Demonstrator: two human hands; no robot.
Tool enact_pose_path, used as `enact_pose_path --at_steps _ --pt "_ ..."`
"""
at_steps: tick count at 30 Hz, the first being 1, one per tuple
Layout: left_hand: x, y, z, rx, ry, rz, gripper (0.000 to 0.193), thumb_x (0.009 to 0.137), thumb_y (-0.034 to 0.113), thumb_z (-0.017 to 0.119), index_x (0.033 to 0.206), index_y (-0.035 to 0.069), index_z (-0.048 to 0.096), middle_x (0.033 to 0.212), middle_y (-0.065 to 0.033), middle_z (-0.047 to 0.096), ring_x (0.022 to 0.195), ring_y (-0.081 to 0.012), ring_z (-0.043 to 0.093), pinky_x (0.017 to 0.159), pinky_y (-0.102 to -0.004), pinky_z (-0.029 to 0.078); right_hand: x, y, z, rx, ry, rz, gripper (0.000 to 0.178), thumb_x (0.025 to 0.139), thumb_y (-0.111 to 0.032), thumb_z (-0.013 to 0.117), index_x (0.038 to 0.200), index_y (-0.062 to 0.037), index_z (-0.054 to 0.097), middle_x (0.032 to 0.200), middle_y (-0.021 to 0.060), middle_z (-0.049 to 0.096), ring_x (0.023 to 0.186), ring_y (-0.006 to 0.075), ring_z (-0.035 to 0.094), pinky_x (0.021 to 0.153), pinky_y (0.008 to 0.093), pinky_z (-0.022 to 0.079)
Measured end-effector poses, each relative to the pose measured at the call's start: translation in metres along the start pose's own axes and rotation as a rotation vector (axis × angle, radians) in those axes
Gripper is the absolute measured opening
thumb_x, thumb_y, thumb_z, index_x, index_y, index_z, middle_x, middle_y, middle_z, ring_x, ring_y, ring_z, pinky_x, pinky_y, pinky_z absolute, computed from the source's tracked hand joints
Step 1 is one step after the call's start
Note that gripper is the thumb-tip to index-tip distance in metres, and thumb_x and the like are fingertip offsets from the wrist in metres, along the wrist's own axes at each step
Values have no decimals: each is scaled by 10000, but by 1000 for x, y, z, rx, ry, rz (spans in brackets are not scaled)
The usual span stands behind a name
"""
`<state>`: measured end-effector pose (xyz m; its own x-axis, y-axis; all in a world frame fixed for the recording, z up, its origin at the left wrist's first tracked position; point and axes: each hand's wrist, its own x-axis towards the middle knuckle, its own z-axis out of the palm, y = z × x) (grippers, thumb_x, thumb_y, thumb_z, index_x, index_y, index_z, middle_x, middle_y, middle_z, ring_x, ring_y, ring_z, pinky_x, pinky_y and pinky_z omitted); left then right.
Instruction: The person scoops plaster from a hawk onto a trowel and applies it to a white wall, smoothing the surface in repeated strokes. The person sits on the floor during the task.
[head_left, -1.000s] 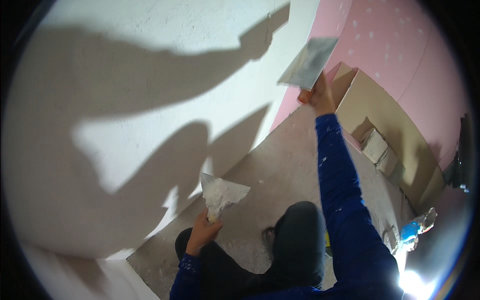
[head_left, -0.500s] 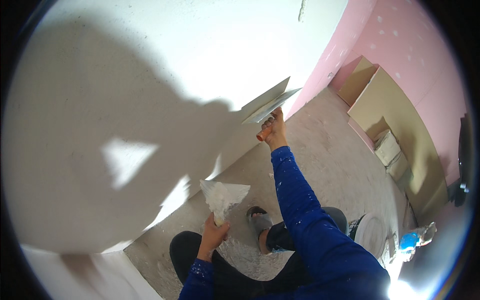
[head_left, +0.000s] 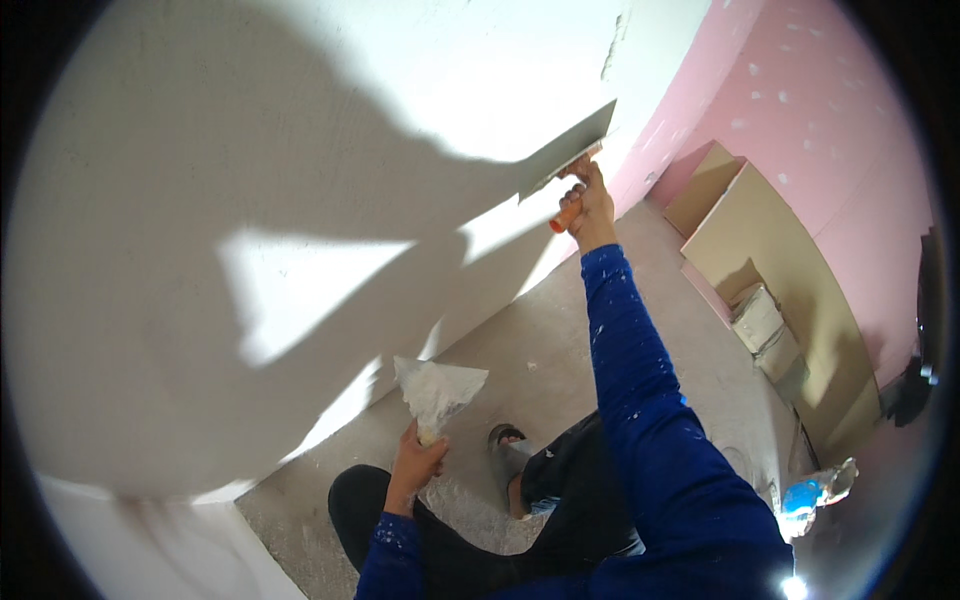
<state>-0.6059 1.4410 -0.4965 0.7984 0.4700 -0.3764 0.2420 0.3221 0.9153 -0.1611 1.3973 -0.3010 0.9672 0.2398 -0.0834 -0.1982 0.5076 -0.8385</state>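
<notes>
My right hand (head_left: 588, 205) is closed round the orange handle of a plastering trowel (head_left: 572, 150). The arm reaches up and forward, and the trowel's flat blade lies at or very near the white wall (head_left: 130, 300); exact contact is hard to tell. Lower down, my left hand (head_left: 415, 465) grips the handle of a wide putty knife (head_left: 462, 383), blade upward. A lump of whitish plaster (head_left: 432, 393) sits on that blade. The putty knife is held apart from the wall, above my knees.
Pink boards (head_left: 820, 150) line the right wall. Against them lean beige panels (head_left: 790, 260), with a pale wrapped bundle (head_left: 758, 318) in front. At lower right is a blue-and-clear plastic item (head_left: 805, 495) beside a bright light (head_left: 793, 588). Dusty concrete floor (head_left: 540, 350) lies below.
My right hand has moved up and rightward along the wall with the trowel, whose blade now sits flatter to the surface. My left hand and the putty knife have barely shifted.
</notes>
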Motion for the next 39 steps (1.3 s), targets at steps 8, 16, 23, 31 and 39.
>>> enact_pose_path --at_steps 8,16,23,31,39 --pt "4 6 -4 35 -10 24 486 839 132 692 1271 -13 523 711 -52 582 495 -139 551 434 -300 468 4 -172 92 -42 -90 -226 305 1014 -358 589 956 -59 607 600 7 439 515 135 472 460 289 470" --pt "12 -13 -5 -40 -11 59 496 843 131 681 1292 -8 523 728 -37 571 492 -127 540 429 -284 457 5 -322 167 -295 -933 -419 229 948 -169 608 1155 -79 571 658 -3 533 526 143 522 504 390 496" --pt "27 -30 -13 -10 -59 52 498 856 154 691 1298 -3 523 736 -32 573 498 -111 534 429 -273 453 -12 -156 57 70 -422 -263 271 990 -385 597 934 -124 554 542 1 395 440 149 414 432 306 388" --pt "8 -8 -1 60 40 -34 490 850 134 696 1277 -25 515 743 -36 581 502 -116 533 439 -281 465 -41 88 -63 -168 111 -213 326 989 -325 612 935 -7 649 582 12 487 455 122 453 414 294 388" --pt "-1 0 -4 131 117 -72 469 855 118 689 1268 -28 522 744 -43 591 515 -122 545 448 -290 466 -66 108 14 -535 121 -511 250 947 -233 699 889 6 655 659 22 589 508 99 491 458 300 402"
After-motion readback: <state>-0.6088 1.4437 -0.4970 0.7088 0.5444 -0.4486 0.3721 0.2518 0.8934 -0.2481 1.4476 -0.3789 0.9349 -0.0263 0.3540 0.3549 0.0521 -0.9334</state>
